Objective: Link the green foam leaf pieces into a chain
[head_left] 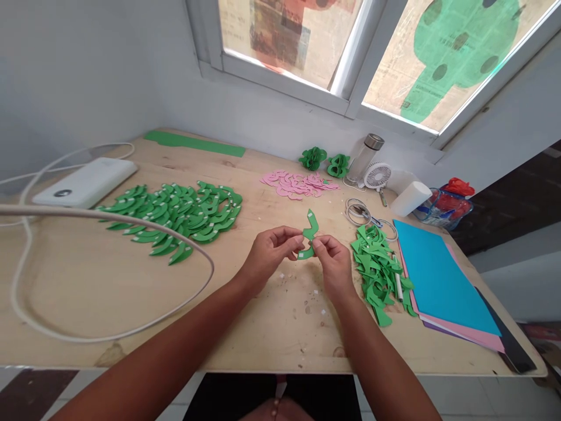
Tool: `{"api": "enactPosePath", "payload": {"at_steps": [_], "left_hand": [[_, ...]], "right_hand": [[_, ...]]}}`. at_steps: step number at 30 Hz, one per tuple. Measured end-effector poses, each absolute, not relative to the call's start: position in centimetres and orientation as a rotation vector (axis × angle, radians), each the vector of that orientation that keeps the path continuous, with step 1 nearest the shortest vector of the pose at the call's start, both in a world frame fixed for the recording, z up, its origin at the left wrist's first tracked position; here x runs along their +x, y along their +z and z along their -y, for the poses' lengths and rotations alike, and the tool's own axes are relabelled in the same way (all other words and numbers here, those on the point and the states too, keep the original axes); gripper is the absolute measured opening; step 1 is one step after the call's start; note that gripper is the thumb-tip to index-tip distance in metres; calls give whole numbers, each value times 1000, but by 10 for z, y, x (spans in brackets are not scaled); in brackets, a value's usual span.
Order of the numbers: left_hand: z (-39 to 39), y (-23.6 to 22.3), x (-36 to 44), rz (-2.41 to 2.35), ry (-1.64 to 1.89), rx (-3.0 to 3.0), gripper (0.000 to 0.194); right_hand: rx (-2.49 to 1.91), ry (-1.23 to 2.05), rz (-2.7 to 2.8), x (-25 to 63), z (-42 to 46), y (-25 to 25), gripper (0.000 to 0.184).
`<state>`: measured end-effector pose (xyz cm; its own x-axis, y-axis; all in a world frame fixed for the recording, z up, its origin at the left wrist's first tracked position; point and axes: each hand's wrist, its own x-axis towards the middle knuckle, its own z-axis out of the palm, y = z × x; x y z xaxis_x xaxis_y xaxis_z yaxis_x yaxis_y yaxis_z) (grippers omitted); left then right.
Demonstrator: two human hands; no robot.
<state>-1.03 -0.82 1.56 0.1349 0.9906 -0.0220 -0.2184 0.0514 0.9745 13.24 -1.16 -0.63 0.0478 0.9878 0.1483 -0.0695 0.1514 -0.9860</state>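
Note:
Between my two hands, above the middle of the table, is a curved green paper cutout (311, 223) with small white squares at its upper and lower ends. My left hand (275, 248) pinches its left side between thumb and fingers. On the other side my right hand (332, 257) grips it near the middle, thumb in front. Just right of that hand lies a heap of green paper scraps (377, 272) with a white pen (398, 286) on it. Farther left spreads a pile of green cutouts (184, 213), many bearing white squares.
A white cable (131, 338) loops across the left side by a white power bank (87, 182). Pink cutouts (298, 184), green paper balls (312, 158), a glass bottle (365, 158) and a small fan (377, 175) stand at the back. Blue sheets (447, 278) lie right.

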Motion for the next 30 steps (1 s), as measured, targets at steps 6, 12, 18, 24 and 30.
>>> {"api": "enactPosePath", "payload": {"at_steps": [6, 12, 18, 24, 30], "left_hand": [[5, 7, -11, -944, 1153, 1080, 21], [4, 7, -9, -1028, 1274, 1062, 18], [5, 8, -7, -1009, 1284, 1032, 17], [3, 4, -8, -1001, 1254, 1046, 18], [4, 4, -5, -1101, 1310, 1133, 16]], "right_hand": [[-1102, 1085, 1344, 129, 13, -8, 18], [-1170, 1121, 1386, 127, 13, -6, 22], [-1259, 1014, 1500, 130, 12, -12, 17], [-1316, 872, 1604, 128, 14, -7, 18], [-1334, 856, 1616, 127, 13, -8, 22]]}}
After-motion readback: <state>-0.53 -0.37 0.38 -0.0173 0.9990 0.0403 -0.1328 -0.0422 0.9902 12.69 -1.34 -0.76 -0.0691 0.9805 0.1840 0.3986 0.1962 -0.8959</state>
